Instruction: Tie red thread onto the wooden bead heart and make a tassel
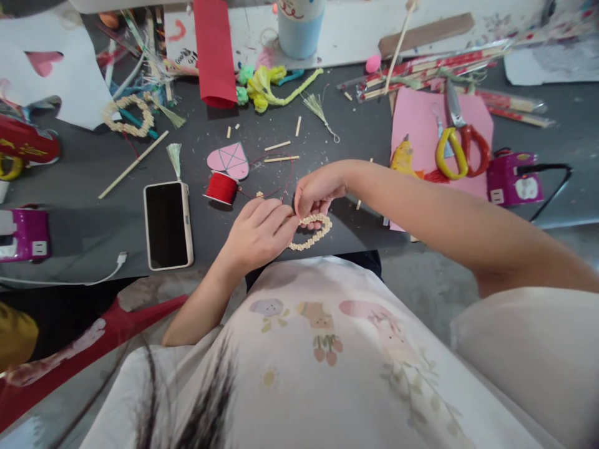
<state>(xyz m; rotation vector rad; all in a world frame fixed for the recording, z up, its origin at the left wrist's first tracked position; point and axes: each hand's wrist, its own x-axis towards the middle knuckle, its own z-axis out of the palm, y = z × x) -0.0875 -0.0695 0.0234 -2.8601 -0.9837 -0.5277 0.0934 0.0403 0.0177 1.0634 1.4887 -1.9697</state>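
They wear a loose white fabric shirt (337,393) with wide sleeves (528,355), printed with small pastel cartoon figures (322,317), a green leafy sprig (434,400) and a pale yellow sun (269,378); long dark hair strands (208,399) overlap it.

Phone (166,227) at left, scissors (458,125) on pink paper (408,118) at right.

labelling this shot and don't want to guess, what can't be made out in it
In the head view:
Left end of the pale beaded loop: hidden by the left hand.
Top of the blue and white cup: cut off by the top edge.
Far end of the white cable: cut off by the left edge.
Any print on the rightmost purple package: too small.
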